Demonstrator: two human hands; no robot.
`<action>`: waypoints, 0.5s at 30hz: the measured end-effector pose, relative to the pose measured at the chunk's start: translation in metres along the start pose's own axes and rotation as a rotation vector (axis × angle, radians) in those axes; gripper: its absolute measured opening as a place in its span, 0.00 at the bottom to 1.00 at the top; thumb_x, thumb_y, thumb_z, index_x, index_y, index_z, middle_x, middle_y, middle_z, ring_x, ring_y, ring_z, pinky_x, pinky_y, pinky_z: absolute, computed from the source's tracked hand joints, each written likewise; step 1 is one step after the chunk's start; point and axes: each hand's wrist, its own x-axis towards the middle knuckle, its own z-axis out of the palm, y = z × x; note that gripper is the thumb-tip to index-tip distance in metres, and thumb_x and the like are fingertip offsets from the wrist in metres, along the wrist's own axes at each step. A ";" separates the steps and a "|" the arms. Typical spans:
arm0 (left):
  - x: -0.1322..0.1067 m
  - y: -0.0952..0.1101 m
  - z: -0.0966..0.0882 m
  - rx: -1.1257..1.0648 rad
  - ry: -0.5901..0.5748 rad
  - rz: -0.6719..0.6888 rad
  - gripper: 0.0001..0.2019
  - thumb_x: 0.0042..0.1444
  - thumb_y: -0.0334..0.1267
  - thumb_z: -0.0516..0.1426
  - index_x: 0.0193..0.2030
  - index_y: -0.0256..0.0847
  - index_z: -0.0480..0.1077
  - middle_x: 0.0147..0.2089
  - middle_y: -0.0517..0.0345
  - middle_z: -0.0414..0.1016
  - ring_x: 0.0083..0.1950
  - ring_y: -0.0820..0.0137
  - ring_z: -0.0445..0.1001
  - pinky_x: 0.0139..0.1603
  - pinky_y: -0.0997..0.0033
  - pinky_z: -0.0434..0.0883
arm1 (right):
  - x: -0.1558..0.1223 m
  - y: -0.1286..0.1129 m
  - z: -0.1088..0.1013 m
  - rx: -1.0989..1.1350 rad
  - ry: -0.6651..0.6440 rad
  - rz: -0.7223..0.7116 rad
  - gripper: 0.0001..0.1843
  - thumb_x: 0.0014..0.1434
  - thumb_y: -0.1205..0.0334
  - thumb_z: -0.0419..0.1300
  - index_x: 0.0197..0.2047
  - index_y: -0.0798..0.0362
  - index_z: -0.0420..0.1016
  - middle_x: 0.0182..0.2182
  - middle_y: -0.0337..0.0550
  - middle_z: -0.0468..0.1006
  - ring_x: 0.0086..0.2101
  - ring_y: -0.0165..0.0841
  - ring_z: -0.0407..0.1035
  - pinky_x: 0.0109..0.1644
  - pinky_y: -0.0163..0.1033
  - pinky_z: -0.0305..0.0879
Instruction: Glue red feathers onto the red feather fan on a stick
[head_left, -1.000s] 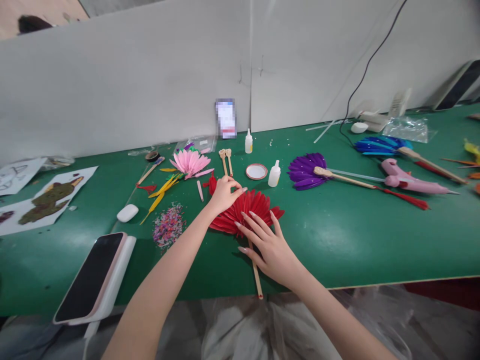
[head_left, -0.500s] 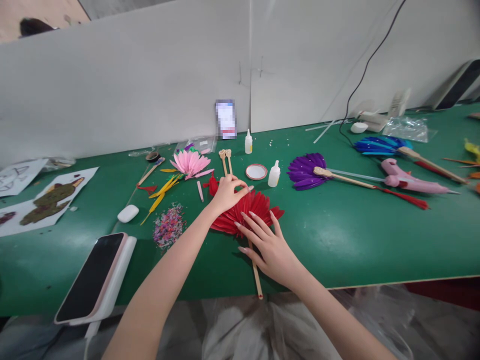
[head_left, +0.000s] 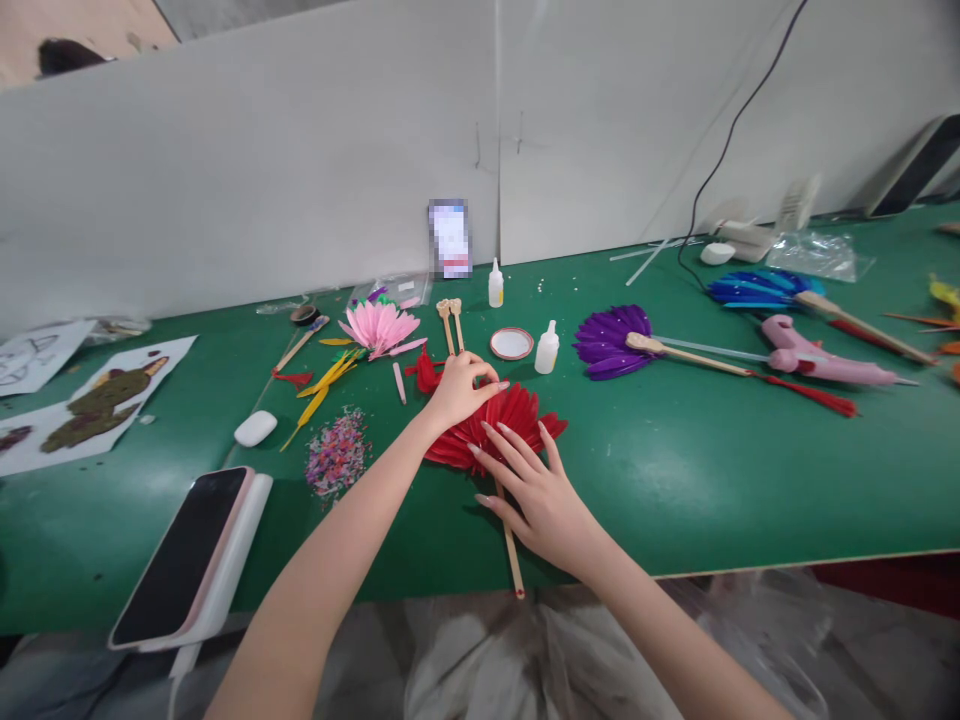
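Observation:
A red feather fan (head_left: 510,415) on a thin wooden stick (head_left: 512,560) lies on the green table (head_left: 675,470) in front of me. My left hand (head_left: 457,388) rests on the fan's upper left part, its fingers curled and pinched on the red feathers. My right hand (head_left: 536,490) lies flat on the fan's base and stick, fingers spread and stretched out. More loose red feathers (head_left: 424,372) lie just left of my left hand.
A phone (head_left: 180,555) lies at the near left beside a pile of confetti bits (head_left: 337,455). A pink feather fan (head_left: 379,325), two glue bottles (head_left: 547,348), a lid (head_left: 512,343), a purple fan (head_left: 611,340), a blue fan (head_left: 757,290) and a pink glue gun (head_left: 817,362) lie further back.
My left hand has shifted slightly right along the top of the red fan. The right hand stays in place.

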 end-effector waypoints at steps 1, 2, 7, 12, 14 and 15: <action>0.000 0.001 -0.001 -0.004 0.002 -0.005 0.08 0.53 0.43 0.59 0.29 0.43 0.74 0.38 0.56 0.67 0.46 0.64 0.66 0.55 0.57 0.61 | 0.000 0.000 0.000 0.000 -0.001 0.000 0.27 0.64 0.54 0.48 0.65 0.48 0.53 0.65 0.46 0.51 0.63 0.43 0.47 0.64 0.63 0.36; 0.000 0.001 -0.001 -0.009 0.007 -0.010 0.08 0.53 0.43 0.59 0.28 0.43 0.74 0.38 0.56 0.67 0.46 0.64 0.66 0.55 0.57 0.61 | 0.000 0.000 0.000 0.000 -0.004 0.000 0.27 0.64 0.54 0.48 0.65 0.48 0.53 0.65 0.46 0.51 0.63 0.43 0.47 0.64 0.63 0.36; 0.002 0.004 -0.002 -0.038 0.047 -0.046 0.08 0.53 0.42 0.59 0.28 0.41 0.73 0.38 0.55 0.67 0.47 0.63 0.65 0.52 0.61 0.64 | 0.000 0.000 0.000 -0.010 -0.039 0.007 0.27 0.65 0.54 0.46 0.66 0.48 0.52 0.66 0.45 0.49 0.64 0.42 0.45 0.64 0.63 0.35; 0.003 0.002 0.001 -0.026 0.042 -0.037 0.08 0.53 0.43 0.60 0.28 0.41 0.73 0.37 0.55 0.67 0.46 0.64 0.66 0.51 0.62 0.64 | 0.000 0.000 0.000 0.006 -0.026 0.001 0.28 0.65 0.53 0.46 0.66 0.48 0.50 0.65 0.42 0.52 0.63 0.43 0.46 0.65 0.63 0.34; 0.003 0.000 0.002 -0.015 0.046 -0.021 0.09 0.53 0.44 0.60 0.29 0.40 0.73 0.37 0.55 0.67 0.47 0.64 0.66 0.52 0.62 0.63 | 0.000 0.001 0.001 0.008 -0.025 0.002 0.28 0.65 0.53 0.46 0.66 0.48 0.50 0.65 0.42 0.52 0.63 0.42 0.46 0.65 0.63 0.34; 0.003 0.000 0.002 -0.008 0.052 -0.015 0.10 0.54 0.44 0.59 0.29 0.40 0.73 0.37 0.55 0.68 0.46 0.64 0.66 0.52 0.62 0.63 | 0.000 0.001 0.001 0.007 -0.027 0.001 0.28 0.65 0.53 0.46 0.66 0.48 0.50 0.65 0.42 0.52 0.63 0.42 0.46 0.65 0.63 0.34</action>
